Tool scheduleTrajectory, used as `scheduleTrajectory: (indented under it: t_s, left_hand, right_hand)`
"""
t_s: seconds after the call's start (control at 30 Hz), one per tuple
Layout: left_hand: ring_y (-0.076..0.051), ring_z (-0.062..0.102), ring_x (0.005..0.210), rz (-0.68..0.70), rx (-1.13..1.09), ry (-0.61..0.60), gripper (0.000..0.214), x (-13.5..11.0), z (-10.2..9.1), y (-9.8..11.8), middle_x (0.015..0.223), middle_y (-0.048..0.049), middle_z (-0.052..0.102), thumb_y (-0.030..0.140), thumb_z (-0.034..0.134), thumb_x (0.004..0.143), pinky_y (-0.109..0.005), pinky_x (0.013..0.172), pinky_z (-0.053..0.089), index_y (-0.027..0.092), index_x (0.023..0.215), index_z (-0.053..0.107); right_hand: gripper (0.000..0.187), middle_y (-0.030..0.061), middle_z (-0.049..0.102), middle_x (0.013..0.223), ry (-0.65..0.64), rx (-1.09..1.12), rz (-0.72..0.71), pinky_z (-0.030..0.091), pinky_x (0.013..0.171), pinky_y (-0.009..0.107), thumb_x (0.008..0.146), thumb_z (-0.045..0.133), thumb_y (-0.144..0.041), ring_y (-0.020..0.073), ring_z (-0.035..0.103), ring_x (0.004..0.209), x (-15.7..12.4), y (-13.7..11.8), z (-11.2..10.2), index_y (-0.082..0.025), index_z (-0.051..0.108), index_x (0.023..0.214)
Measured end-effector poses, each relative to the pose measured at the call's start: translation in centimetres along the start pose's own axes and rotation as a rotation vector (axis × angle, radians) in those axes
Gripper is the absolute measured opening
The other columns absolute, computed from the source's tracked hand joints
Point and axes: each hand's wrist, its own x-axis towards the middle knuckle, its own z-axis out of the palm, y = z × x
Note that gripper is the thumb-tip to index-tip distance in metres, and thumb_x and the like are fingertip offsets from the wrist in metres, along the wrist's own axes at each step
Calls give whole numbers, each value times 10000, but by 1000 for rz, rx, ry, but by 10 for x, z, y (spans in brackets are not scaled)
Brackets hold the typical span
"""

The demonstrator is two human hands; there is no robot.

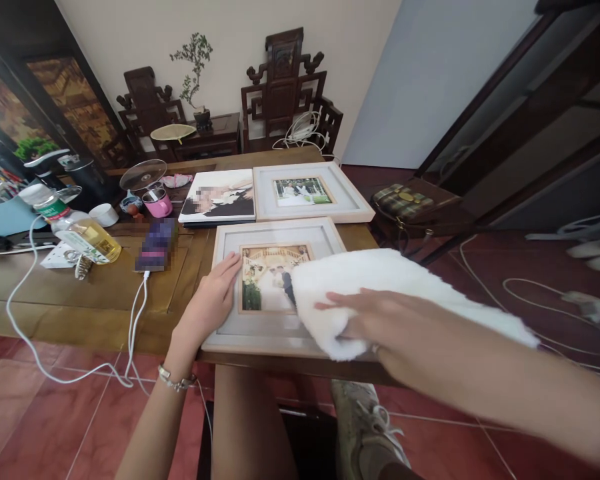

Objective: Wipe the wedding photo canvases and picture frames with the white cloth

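Observation:
A framed photo [270, 333] lies flat at the near edge of the wooden table, with a pale frame and a small picture in the middle. My left hand [215, 293] rests on its left side, fingers stretched out over the mat near the picture. A fluffy white cloth [380, 273] covers the frame's right part and hangs past the table's edge. My right hand [365, 317] grips the cloth, pressing it on the frame. Part of the right fingers is hidden in the cloth's folds.
Behind lie a second framed photo [347, 193] and a photo album [220, 212]. To the left are a charging phone [156, 245], a pink mug [159, 202], a bottle of yellow liquid [93, 237] and white cables [25, 333]. A plaid bag [405, 200] sits at the right.

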Motion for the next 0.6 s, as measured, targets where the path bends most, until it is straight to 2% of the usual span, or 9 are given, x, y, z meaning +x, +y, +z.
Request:
scheduleTrajectory:
  t_s: [0.07,0.13,0.2,0.27,0.33,0.37,0.43,0.5,0.6]
  left_hand:
    - [-209,340,1385,-8,8,-6,486,-1,1,0,1472,-106,414,84,314,911,-453,1130,323,148,1378,432]
    - [-212,345,1383,-19,13,-4,519,-1,1,0,1476,-104,407,50,321,883,-459,1130,321,151,1381,429]
    - [-211,347,1381,-24,10,-4,553,-2,1,-1,1477,-99,406,20,320,857,-456,1133,317,152,1383,427]
    - [-212,346,1382,-23,3,-4,595,-2,1,-1,1477,-98,406,-17,315,822,-454,1135,312,146,1382,428]
    - [-217,350,1379,-9,-8,4,643,-1,0,-1,1469,-107,414,-57,317,769,-451,1136,308,136,1368,446]
    - [-221,367,1368,-2,-15,10,659,-1,0,0,1455,-112,433,-70,321,745,-449,1132,314,136,1354,463]
    - [-230,425,1327,2,-30,19,656,0,-2,1,1406,-115,487,-76,333,725,-447,1111,347,150,1315,508]
    - [-234,471,1287,5,-46,28,627,1,-3,2,1359,-107,533,-65,340,738,-446,1088,380,171,1283,540]
    - [-223,439,1317,43,-58,41,653,2,-3,3,1392,-87,509,-68,331,736,-446,1113,352,188,1305,523]
  right_hand:
    - [422,43,714,938,29,74,24,505,734,314,612,403,43,221,659,895,9,19,-20,-216,686,789]
    - [336,56,678,781,198,23,130,496,663,320,651,428,24,224,651,768,32,30,-37,-185,659,776]
    - [369,99,669,897,410,-61,164,501,716,373,662,440,26,257,638,852,64,31,-41,-152,658,900]
    - [504,129,599,1196,529,-87,49,467,886,437,684,415,59,276,562,1101,97,24,-33,-146,622,1095]
    - [499,133,486,1371,489,-122,-130,363,1022,482,724,419,68,281,413,1286,126,13,-15,-149,617,1127]
    - [475,144,458,1401,422,-131,-209,328,1049,479,758,429,55,278,375,1317,137,7,-5,-144,610,1149]
    - [433,168,495,1361,281,-141,-290,329,1035,449,795,426,43,270,410,1292,152,-2,10,-132,613,1145]
    - [410,169,578,1243,186,-145,-277,375,961,403,808,409,42,261,514,1176,158,-5,19,-130,627,1110]
    - [371,160,629,1117,157,-187,-186,387,877,361,796,415,38,254,583,1029,151,-2,17,-127,655,1027]
